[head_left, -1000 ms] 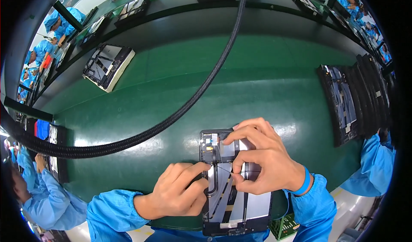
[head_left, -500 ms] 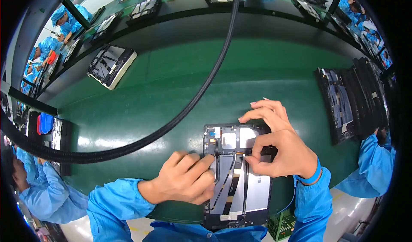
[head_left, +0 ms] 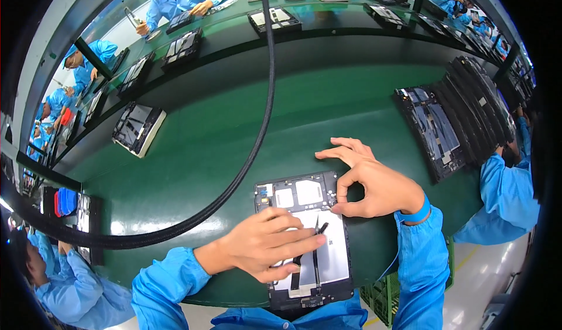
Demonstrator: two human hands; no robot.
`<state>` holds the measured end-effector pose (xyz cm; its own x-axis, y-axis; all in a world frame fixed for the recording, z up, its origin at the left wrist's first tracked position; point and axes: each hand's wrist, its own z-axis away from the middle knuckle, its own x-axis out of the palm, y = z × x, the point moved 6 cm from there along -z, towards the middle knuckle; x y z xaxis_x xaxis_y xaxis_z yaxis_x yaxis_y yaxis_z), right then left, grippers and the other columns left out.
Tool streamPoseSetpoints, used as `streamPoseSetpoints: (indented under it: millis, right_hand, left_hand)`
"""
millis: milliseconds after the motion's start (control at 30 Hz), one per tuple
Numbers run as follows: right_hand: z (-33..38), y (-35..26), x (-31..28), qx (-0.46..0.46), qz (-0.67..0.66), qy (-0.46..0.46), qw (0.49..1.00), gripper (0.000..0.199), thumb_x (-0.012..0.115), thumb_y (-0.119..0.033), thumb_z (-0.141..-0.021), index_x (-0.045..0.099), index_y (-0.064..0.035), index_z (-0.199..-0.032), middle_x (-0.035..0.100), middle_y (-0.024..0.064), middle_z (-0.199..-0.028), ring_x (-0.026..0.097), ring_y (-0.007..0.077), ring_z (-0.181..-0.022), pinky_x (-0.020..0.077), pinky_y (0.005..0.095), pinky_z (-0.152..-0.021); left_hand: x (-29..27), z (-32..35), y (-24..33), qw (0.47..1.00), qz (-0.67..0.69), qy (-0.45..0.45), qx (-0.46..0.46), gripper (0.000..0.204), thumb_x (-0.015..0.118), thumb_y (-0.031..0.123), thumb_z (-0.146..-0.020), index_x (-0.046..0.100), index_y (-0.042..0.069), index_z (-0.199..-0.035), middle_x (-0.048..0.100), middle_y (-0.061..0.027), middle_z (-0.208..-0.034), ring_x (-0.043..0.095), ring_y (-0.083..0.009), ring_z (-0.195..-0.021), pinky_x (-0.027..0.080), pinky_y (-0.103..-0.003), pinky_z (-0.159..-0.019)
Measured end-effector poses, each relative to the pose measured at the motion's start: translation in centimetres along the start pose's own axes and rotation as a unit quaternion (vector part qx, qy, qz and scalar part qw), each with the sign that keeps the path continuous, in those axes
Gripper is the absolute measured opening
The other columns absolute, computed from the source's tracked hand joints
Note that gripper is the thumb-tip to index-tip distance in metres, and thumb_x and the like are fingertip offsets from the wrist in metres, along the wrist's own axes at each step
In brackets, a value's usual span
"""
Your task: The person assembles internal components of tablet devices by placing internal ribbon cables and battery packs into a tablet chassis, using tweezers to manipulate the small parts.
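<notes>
Opened tablet (head_left: 335, 245): flat on green table (head_left: 193, 154). Our left hand (head_left: 263, 242): over it, thumb and fingers apart, nothing visibly gripped. Our right hand (head_left: 380, 190): fingertips pinched at its right edge, contents we cannot tell.

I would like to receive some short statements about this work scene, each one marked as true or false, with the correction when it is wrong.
1. The left hand is over the opened tablet. True.
2. The right hand has a red band at its wrist. False: the wristband is blue.
3. The right thumb and index finger are near the tablet's right edge. True.
4. The long leaning row of black devices stands beside the left hand. False: it is at the right side of the green table.
5. A black braided cable crosses the view in front of the table. True.
</notes>
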<state>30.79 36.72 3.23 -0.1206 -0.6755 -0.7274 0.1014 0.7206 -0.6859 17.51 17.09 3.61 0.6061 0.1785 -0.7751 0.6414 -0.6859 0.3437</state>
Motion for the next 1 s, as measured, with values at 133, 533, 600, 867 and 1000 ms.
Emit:
streamPoseSetpoints:
  millis: [133, 533, 600, 867, 1000]
  right_hand:
    - [-0.1, 0.8, 0.6, 0.000, -0.039, -0.011, 0.999, 0.016, 0.096, -0.022, -0.078, 0.084, -0.0116, -0.079, 0.053, 0.0163, -0.169, 0.026, 0.0489, -0.165, 0.0204, 0.0644, -0.132]
    - [-0.6, 1.7, 1.2, -0.027, -0.091, -0.019, 0.995, 0.012, 0.087, -0.017, -0.080, 0.079, -0.0086, -0.076, 0.056, 0.0222, -0.163, 0.030, 0.0506, -0.163, 0.0185, 0.0632, -0.135]
    - [-0.4, 1.9, 1.4, -0.029, -0.086, -0.023, 0.996, 0.013, 0.088, -0.018, -0.081, 0.079, -0.0093, -0.077, 0.055, 0.0190, -0.165, 0.030, 0.0490, -0.164, 0.0185, 0.0641, -0.134]
    - [0.0, 2.2, 1.3, -0.028, -0.094, -0.025, 0.995, 0.012, 0.088, -0.018, -0.082, 0.079, -0.0102, -0.078, 0.054, 0.0161, -0.167, 0.029, 0.0482, -0.165, 0.0147, 0.0663, -0.135]
    - [0.0, 2.5, 1.3, -0.029, -0.096, -0.023, 0.995, 0.012, 0.088, -0.019, -0.082, 0.080, -0.0112, -0.078, 0.054, 0.0164, -0.168, 0.029, 0.0487, -0.165, 0.0142, 0.0664, -0.135]
  left_hand:
    - [2.1, -1.8, 2.0, 0.975, 0.183, -0.047, -0.115, 0.069, 0.071, 0.018, -0.093, 0.059, 0.001, -0.159, 0.073, -0.0117, -0.125, 0.066, -0.0296, -0.109, 0.053, -0.045, -0.092]
    - [3.6, -3.5, 2.6, 0.966, -0.172, 0.004, -0.191, 0.039, 0.080, 0.015, -0.071, 0.078, 0.011, -0.109, 0.071, -0.0099, -0.110, 0.063, -0.0254, -0.080, 0.048, -0.038, -0.067]
    - [3.7, -3.5, 2.6, 0.962, -0.181, -0.021, -0.205, 0.039, 0.079, 0.016, -0.070, 0.078, 0.011, -0.109, 0.073, -0.0103, -0.115, 0.063, -0.0253, -0.080, 0.048, -0.038, -0.067]
    - [3.8, -3.6, 2.9, 0.959, -0.207, -0.037, -0.192, 0.039, 0.077, 0.027, -0.077, 0.075, 0.010, -0.113, 0.075, -0.0121, -0.131, 0.061, -0.0202, -0.082, 0.045, -0.035, -0.068]
    - [4.1, -3.3, 2.8, 0.957, -0.214, -0.039, -0.190, 0.041, 0.078, 0.028, -0.078, 0.077, 0.009, -0.114, 0.075, -0.0135, -0.133, 0.060, -0.0204, -0.082, 0.045, -0.035, -0.068]
